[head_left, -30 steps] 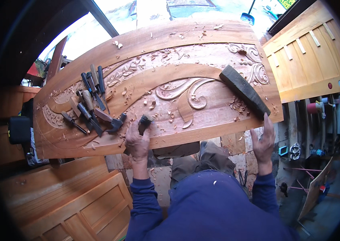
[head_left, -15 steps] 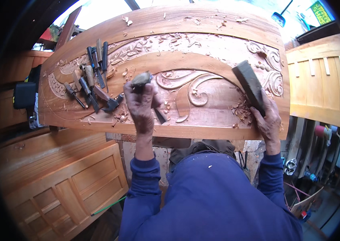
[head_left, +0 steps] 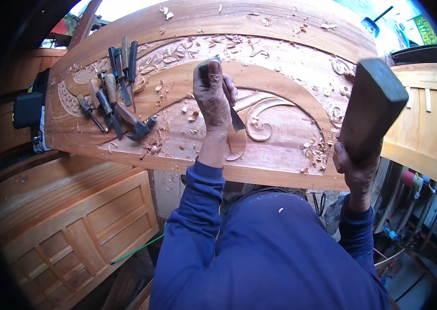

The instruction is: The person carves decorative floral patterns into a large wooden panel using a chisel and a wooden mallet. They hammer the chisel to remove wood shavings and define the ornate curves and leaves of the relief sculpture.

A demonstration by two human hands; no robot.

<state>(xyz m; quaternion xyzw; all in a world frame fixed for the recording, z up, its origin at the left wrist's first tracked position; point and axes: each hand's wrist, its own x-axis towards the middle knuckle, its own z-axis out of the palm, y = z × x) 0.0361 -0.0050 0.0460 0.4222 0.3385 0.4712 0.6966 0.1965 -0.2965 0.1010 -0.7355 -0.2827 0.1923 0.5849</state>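
My left hand (head_left: 212, 106) is closed around a chisel, raised over the middle of a carved wooden panel (head_left: 203, 161). The chisel's flat dark blade (head_left: 237, 121) slants down beside a curling scroll relief (head_left: 260, 129); the fingers hide most of the handle. Over the panel's right end, my right hand (head_left: 355, 168) grips a thick, dark rectangular wooden block (head_left: 371, 103) by its lower part, with the block tilted up and apart from the chisel. Loose shavings (head_left: 315, 152) lie on the recessed ground between the hands.
Left on the panel lies a cluster of chisels (head_left: 106, 106) with a claw hammer (head_left: 141, 128). A black case (head_left: 27, 110) stands beyond the panel's left end. Panelled doors (head_left: 81, 227) lean at the lower left, and pale boards (head_left: 420, 124) stand at the right.
My left hand has moved right and slightly up with the chisel. My right hand has lifted the wooden block up and to the right, closer to the camera.
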